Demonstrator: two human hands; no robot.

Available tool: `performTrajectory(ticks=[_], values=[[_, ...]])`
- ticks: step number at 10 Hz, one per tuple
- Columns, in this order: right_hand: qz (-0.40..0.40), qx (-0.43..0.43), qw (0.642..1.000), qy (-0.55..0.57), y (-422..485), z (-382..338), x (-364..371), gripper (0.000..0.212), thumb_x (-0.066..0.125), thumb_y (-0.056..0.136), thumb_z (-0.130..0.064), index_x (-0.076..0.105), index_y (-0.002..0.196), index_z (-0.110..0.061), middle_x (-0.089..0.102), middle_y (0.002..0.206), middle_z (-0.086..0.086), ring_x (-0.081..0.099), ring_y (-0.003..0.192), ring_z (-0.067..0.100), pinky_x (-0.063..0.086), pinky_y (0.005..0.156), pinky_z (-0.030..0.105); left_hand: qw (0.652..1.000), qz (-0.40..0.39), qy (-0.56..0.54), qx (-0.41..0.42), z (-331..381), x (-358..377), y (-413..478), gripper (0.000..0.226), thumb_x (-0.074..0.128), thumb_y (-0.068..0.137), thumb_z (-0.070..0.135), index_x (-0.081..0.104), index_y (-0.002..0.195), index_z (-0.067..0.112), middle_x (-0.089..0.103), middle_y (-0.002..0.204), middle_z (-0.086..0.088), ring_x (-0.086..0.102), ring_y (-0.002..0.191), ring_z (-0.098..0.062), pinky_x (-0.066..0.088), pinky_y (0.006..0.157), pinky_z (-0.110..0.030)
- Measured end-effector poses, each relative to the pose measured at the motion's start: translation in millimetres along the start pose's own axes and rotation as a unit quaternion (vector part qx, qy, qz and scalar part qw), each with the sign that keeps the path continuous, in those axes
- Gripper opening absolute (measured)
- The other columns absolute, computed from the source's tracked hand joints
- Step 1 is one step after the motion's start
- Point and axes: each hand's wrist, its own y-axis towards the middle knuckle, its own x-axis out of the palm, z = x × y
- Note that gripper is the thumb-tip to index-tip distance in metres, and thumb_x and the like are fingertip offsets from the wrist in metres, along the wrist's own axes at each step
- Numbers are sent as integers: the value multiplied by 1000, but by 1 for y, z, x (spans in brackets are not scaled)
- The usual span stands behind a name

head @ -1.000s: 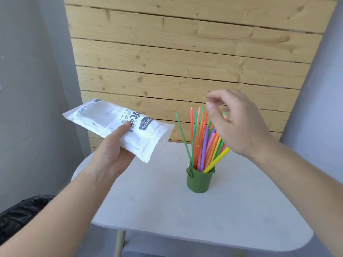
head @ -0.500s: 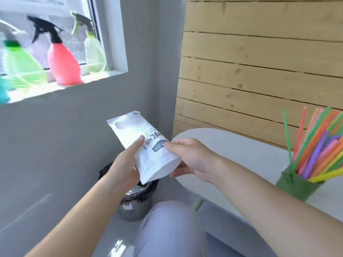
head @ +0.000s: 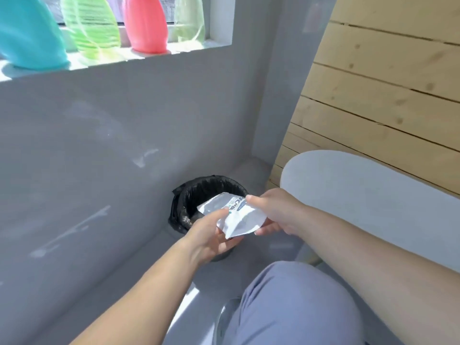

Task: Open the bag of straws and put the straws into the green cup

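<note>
The white straw bag (head: 237, 215), flat with printed lettering, hangs over the mouth of a bin lined with black plastic (head: 199, 192). My left hand (head: 211, 232) grips its lower left part from beneath, thumb on top. My right hand (head: 271, 210) pinches its right end, thumb above and fingers below. The green cup and the straws are out of view.
The white round-cornered table (head: 361, 190) is at the right, against a wooden plank wall (head: 385, 95). Coloured spray bottles (head: 144, 23) stand on the window ledge above the grey wall. My knee in blue trousers (head: 298, 307) fills the bottom.
The view has swung left and down, away from the cup and straws. Both hands have carried the bag down over the bin; my right hand came from the straws to join the bag.
</note>
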Motion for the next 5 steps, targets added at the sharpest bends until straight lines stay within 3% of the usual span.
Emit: performTrajectory(ticks=[1, 2, 3, 4, 5], values=[[-16, -5, 1000, 6, 11, 2, 6, 38, 61, 97, -34, 67, 105, 3, 70, 98, 17, 70, 72, 27, 64, 68, 39, 1000, 10, -1, -7, 2, -1, 7, 27, 62, 100, 26, 70, 123, 14, 79, 88, -5, 75, 81, -22, 63, 64, -34], [-16, -4, 1000, -7, 12, 4, 9, 53, 60, 98, -34, 48, 139, -3, 56, 123, 16, 65, 92, 30, 62, 77, 43, 999, 28, 41, -4, 2, -6, 11, 33, 64, 99, 37, 67, 125, 17, 75, 107, -8, 72, 94, -28, 60, 89, -48], [-15, 0, 999, -48, 4, 5, 4, 59, 54, 100, -40, 40, 149, -10, 44, 122, 6, 53, 103, 27, 59, 88, 46, 988, 44, 147, -12, 3, -15, 11, 58, 65, 91, 58, 59, 135, 22, 63, 135, -9, 63, 117, -31, 52, 103, -52], [-27, 3, 998, -61, -12, 4, -9, 39, 48, 102, -43, 53, 130, -17, 52, 122, 10, 52, 103, 26, 58, 92, 45, 973, 42, 220, 46, 6, -15, 8, 70, 63, 89, 64, 58, 144, 22, 54, 150, -4, 52, 132, -24, 38, 107, -38], [5, -25, 999, -23, -30, 6, -28, 28, 47, 102, -43, 56, 117, -22, 52, 137, 8, 54, 109, 24, 56, 95, 42, 956, 74, 257, 116, 13, -4, -1, 51, 57, 99, 51, 64, 133, 13, 58, 136, -2, 54, 128, -24, 32, 95, -34]])
